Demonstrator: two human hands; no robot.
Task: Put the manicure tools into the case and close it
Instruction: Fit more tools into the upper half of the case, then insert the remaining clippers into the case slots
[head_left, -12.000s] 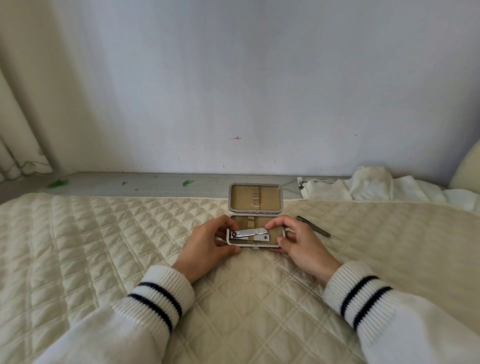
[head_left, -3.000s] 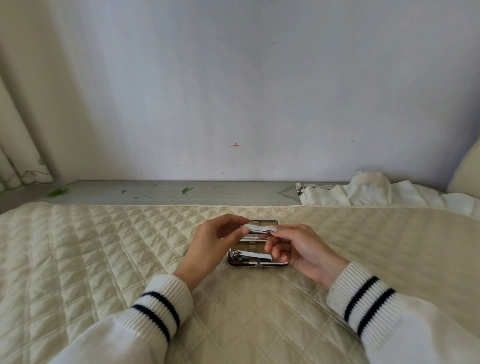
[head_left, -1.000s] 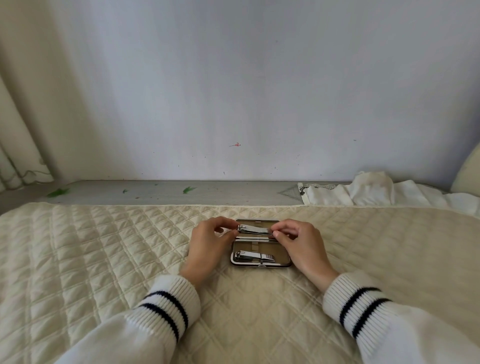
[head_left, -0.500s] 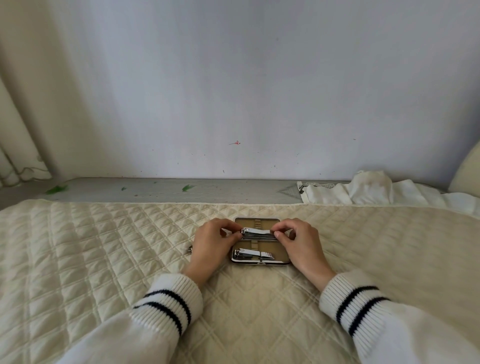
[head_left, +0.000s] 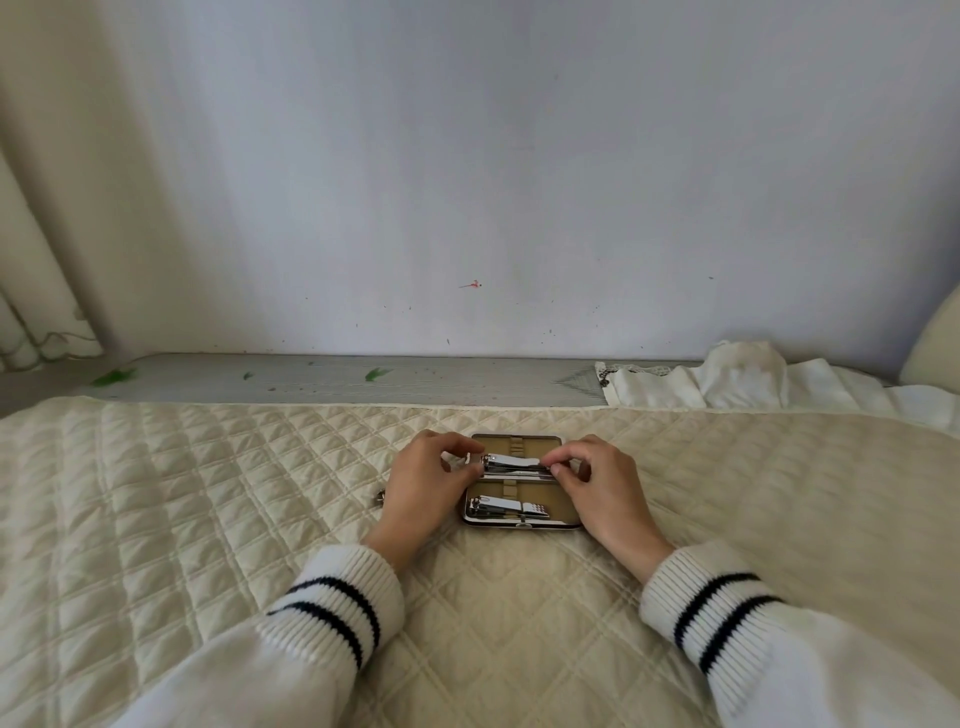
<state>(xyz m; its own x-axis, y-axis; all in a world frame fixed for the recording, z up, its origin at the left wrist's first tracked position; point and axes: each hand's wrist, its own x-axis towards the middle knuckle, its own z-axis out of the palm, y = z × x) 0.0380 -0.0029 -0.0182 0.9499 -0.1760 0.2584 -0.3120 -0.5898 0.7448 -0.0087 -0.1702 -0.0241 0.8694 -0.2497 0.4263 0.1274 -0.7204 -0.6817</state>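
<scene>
Hands (head_left: 519, 486) pinch clipper (head_left: 511, 462) ends over open case (head_left: 558, 501).

Two nail clippers (head_left: 514, 462) (both silver), one open case (head_left: 563, 512), two hands (head_left: 423, 486).

A home bedroom. A cream quilted bedspread (head_left: 208, 519) covers a bed that fills the lower part of the view, set against a plain pale wall (head_left: 467, 182) with small marks. A curtain (head_left: 26, 260) hangs at the left, crumpled white bedding (head_left: 753, 384) lies at the far right, and a grey ledge (head_left: 337, 379) runs between bed and wall.
</scene>
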